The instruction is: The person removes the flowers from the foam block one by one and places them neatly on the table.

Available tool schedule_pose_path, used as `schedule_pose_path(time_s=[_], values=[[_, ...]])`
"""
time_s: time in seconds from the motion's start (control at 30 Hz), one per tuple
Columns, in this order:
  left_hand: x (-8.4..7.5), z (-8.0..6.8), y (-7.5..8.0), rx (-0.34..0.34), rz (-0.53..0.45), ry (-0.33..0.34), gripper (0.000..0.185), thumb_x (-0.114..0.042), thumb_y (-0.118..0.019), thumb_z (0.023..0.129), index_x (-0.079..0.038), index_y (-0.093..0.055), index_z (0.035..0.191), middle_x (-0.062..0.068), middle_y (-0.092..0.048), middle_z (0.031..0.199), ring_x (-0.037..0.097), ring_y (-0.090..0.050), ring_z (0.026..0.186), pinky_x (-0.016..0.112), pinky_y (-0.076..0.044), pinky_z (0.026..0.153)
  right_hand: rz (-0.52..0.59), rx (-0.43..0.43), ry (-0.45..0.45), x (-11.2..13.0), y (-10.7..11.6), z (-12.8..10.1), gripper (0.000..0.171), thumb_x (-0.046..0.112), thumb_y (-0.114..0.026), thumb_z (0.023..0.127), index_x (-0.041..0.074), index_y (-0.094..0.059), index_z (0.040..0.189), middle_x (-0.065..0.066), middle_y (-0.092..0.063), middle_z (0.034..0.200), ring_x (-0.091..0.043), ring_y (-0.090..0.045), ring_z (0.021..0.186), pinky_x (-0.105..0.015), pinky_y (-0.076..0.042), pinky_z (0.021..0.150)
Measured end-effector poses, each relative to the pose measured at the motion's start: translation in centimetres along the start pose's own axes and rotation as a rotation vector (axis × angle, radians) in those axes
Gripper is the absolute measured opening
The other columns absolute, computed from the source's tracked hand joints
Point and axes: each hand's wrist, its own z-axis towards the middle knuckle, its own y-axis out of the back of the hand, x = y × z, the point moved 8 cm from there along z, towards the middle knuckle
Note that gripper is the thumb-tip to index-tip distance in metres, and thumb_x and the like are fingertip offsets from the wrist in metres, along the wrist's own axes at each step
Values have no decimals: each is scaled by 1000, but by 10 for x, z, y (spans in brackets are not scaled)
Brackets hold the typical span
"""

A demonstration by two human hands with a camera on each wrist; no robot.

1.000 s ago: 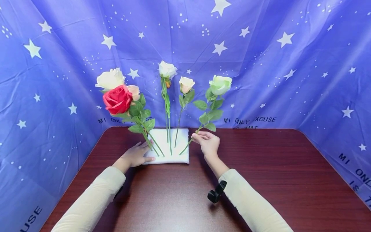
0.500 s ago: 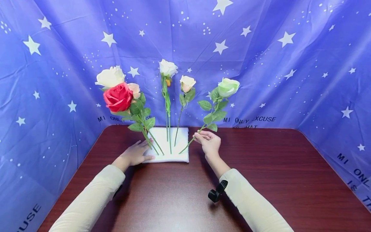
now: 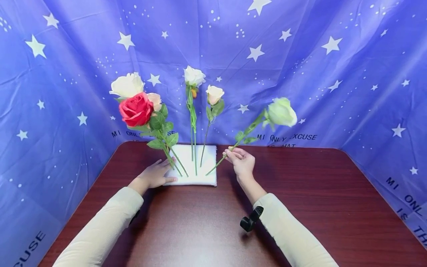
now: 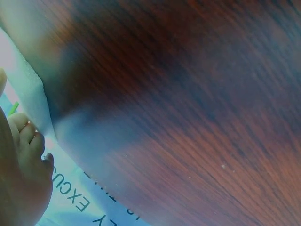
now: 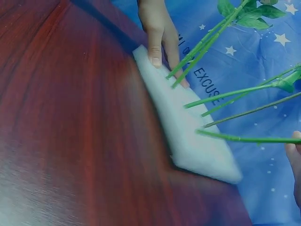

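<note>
Backdrop (image 3: 333, 92) print reads "MI ONLY EXCUSE", partly cut off behind stems; more text clipped at the frame edges. White foam block (image 3: 200, 178) sits at 12 o'clock on the table (image 3: 300, 204) and holds a red rose (image 3: 136, 109) and cream roses (image 3: 194, 76). Right hand (image 3: 241, 163) pinches the stem of the pale green rose (image 3: 281, 112), which leans toward 2 o'clock, its base in the foam. Left hand (image 3: 155, 176) lies flat, fingers straight, on the block's 9 o'clock edge. Left wrist view mostly blurred.

dark reddish wood-grain table (image 3: 300, 207); blue star-printed cloth backdrop (image 3: 333, 74) draped behind and at both sides, black lettering along its lower edge.
</note>
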Motion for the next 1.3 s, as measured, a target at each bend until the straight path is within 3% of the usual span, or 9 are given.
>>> schedule_pose_path(time_s=[0.27,0.63,0.8,0.97,1.0,1.3], values=[[-1,0,0,20,12,1,72,-44,-54,94,3,-36,146,21,-33,155,36,-31,144,56,-26,118,3,27,59,23,11,8,19,-22,-61,79,-23,-60,99,0,-73,66,-13,-72,63,-28,-61,68],[-1,-1,-2,16,0,4,73,-44,-54,94,4,-36,146,21,-33,155,35,-31,145,56,-26,118,-67,22,66,39,39,13,19,-21,-65,77,-4,-70,83,-1,-74,67,-13,-73,62,-30,-61,65],[1,0,-2,16,2,5,74,-46,-53,94,3,-35,146,20,-32,155,35,-31,145,55,-26,118,-74,128,92,42,54,21,19,-13,-71,76,4,-74,82,-1,-75,70,-12,-73,65,-27,-62,65],[1,-1,-2,15,-1,0,74,-46,-53,94,3,-34,147,20,-32,155,35,-31,145,55,-26,118,-121,209,-4,44,66,22,21,-12,-70,78,8,-75,84,0,-76,72,-10,-73,67,-25,-61,66],[2,-1,-2,17,-4,3,74,-45,-53,94,3,-34,147,20,-32,155,34,-31,145,55,-26,119,-173,195,-36,50,65,16,25,-14,-67,79,9,-74,84,2,-75,72,-10,-73,67,-25,-61,67],[2,-1,-2,20,-4,10,75,-45,-54,94,2,-33,148,19,-31,156,34,-29,146,55,-25,119,-212,292,-220,52,83,15,31,-18,-61,82,11,-73,83,1,-76,76,-11,-74,72,-25,-61,71]])
